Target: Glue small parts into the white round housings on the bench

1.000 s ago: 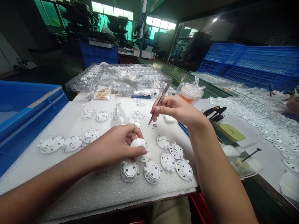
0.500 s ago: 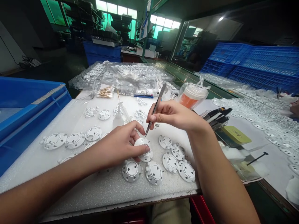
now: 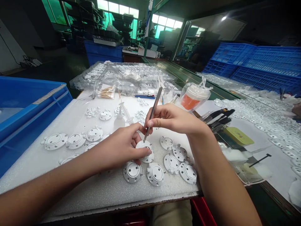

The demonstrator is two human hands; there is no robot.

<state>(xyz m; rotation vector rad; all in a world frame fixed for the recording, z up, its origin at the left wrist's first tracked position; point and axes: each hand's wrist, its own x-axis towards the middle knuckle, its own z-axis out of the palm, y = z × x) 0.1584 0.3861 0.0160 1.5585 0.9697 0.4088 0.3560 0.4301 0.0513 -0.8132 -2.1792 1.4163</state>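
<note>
Thumb and fingers of my left hand (image 3: 128, 142) grip a round white part (image 3: 147, 158) on the foam-covered table (image 3: 94, 196). My right hand (image 3: 164, 117) is closed on metal tweezers (image 3: 154, 111), held steeply, with their tips at the top edge of that part. Whether the tips pinch anything is too small to tell. Similar white discs with two dark dots lie around: one below my left hand (image 3: 132, 171), one beside it (image 3: 155, 173), a cluster on the right (image 3: 171, 164) and more on the left (image 3: 55, 141).
A blue bin (image 3: 30, 103) borders the table on the left. Farther back are a small bottle (image 3: 119, 121), a syringe (image 3: 126, 113), cotton swabs (image 3: 106, 92) and clear trays (image 3: 141, 70). A bagged cup (image 3: 194, 95) and a tool holder (image 3: 218, 117) stand on the right.
My right hand has moved slightly left and the tweezer tips have come down to the top edge of the held part. My left hand has barely moved.
</note>
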